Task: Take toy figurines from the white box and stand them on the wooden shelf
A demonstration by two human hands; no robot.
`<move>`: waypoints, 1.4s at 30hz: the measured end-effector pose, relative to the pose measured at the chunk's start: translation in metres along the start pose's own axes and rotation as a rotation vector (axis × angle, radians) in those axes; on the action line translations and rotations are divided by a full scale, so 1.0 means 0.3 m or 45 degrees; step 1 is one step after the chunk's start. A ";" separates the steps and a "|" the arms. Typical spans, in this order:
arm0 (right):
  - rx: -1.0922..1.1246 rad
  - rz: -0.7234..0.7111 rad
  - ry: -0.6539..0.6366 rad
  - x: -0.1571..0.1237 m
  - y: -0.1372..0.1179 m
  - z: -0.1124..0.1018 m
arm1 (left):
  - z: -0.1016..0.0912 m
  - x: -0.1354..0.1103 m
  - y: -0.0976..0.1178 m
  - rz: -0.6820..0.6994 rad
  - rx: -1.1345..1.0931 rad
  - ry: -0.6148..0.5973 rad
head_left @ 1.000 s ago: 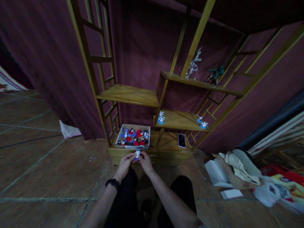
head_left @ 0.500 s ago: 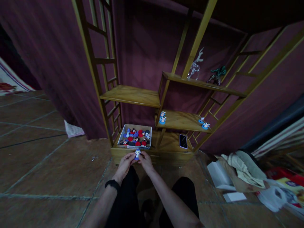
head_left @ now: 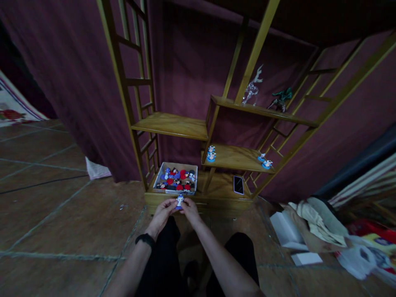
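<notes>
Between my two hands is a small white and purple figurine [head_left: 180,201], held upright just in front of the cabinet's bottom ledge. My left hand [head_left: 164,211] pinches it from the left side, and my right hand [head_left: 189,209] grips it from the right; both hands are closed on it. Just beyond my fingers, a shallow cardboard box [head_left: 167,191] on the bottom ledge holds several more figurines in red, black, purple and white. On the low shelf [head_left: 233,157] to the right stand blue-based figurines [head_left: 211,156] at its left end and others [head_left: 267,164] at its right end.
A phone [head_left: 238,185] lies on the bottom ledge. Higher up stand a clear deer ornament [head_left: 252,88] and a dark green statuette [head_left: 281,100]. The left shelf board [head_left: 171,124] juts out above the box. White boxes [head_left: 286,230] and plastic bags [head_left: 355,260] sit on the floor at right.
Both hands keep hold of the figurine in nearly the same spot. The view has shifted very slightly.
</notes>
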State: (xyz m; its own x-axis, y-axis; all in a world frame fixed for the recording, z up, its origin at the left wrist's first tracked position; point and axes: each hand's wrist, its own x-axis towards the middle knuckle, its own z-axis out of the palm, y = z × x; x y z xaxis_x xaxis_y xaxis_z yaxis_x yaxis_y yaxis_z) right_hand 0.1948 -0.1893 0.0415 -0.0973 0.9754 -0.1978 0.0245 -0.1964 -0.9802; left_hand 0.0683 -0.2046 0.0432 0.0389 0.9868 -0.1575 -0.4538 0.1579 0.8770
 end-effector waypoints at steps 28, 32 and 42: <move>0.025 0.060 0.089 0.014 0.016 0.002 | 0.033 -0.005 0.010 -0.042 0.047 0.145; 0.002 0.061 0.112 0.017 0.018 -0.002 | 0.038 -0.005 0.013 -0.045 0.036 0.149; 0.081 0.077 0.008 0.010 0.012 -0.014 | 0.041 -0.009 0.008 0.016 0.095 0.111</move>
State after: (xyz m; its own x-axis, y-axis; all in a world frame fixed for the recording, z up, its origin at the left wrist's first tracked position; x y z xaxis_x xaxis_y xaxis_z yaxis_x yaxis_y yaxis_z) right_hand 0.1987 -0.1866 0.0374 -0.0915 0.9621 -0.2567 -0.0328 -0.2606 -0.9649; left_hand 0.0780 -0.2065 0.0514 -0.0453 0.9821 -0.1827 -0.3864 0.1514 0.9098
